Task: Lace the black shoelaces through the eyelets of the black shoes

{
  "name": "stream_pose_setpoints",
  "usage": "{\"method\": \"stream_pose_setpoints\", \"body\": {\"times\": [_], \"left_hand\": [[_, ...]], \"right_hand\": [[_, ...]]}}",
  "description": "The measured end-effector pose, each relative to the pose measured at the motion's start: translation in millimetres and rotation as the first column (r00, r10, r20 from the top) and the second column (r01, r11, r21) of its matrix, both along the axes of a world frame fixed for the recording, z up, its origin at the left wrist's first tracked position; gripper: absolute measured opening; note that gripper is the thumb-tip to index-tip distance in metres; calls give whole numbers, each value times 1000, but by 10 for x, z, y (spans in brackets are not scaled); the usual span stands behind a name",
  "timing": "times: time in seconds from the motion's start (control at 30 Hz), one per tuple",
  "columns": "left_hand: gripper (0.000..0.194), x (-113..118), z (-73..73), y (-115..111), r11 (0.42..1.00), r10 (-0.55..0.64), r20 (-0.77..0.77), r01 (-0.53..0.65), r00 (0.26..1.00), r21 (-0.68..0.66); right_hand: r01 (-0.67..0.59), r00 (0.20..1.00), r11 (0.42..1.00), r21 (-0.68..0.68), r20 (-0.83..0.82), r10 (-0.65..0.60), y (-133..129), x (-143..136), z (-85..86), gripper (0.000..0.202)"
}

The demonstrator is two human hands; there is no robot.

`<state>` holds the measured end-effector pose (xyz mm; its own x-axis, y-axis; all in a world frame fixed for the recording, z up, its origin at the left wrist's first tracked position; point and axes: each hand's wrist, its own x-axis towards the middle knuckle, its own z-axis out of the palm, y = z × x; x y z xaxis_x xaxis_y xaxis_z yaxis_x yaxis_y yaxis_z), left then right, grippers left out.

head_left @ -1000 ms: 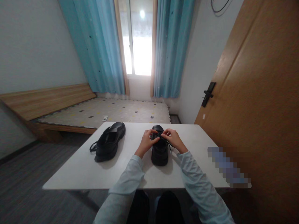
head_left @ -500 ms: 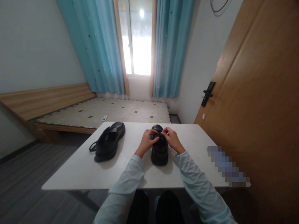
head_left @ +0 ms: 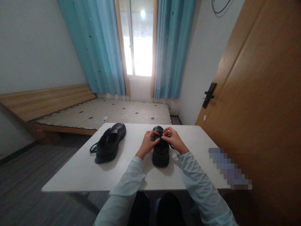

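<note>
A black lace-up shoe [head_left: 161, 156] stands on the white table in front of me, its toe pointing away. My left hand [head_left: 150, 141] is at the left of its lacing, thumb and fingers pinched on the black shoelace. From the other side my right hand [head_left: 172, 138] pinches the lace too, and a loose length of shoelace [head_left: 172, 146] hangs below it. The fingertips nearly meet over the tongue and hide the knot area. To the left lies the second black shoe [head_left: 110, 142], angled, with its lace trailing over the table edge side.
The white table [head_left: 77, 175] carries both shoes. A blurred bluish item [head_left: 228, 168] lies at its right edge, by the wooden door [head_left: 263, 94]. Beyond the table is a bed [head_left: 117, 110] with a small white remote [head_left: 105, 119] on it.
My right hand has shifted slightly to the right, and a dark loop of lace now shows under it. My left hand and the other shoe stay put.
</note>
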<state>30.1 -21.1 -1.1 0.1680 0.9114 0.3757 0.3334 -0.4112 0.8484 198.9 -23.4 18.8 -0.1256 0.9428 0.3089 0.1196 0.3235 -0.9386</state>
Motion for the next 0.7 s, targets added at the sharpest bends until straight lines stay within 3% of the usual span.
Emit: {"method": "stream_pose_setpoints", "body": {"times": [0.5, 0.7], "left_hand": [[24, -14, -5, -3, 1000, -12, 10, 11, 1000, 14], [24, -16, 5, -4, 1000, -10, 0, 10, 1000, 13]], "right_hand": [[70, 990, 995, 76, -131, -60, 20, 2, 12, 36], [78, 994, 992, 103, -85, -69, 6, -23, 26, 31]]}}
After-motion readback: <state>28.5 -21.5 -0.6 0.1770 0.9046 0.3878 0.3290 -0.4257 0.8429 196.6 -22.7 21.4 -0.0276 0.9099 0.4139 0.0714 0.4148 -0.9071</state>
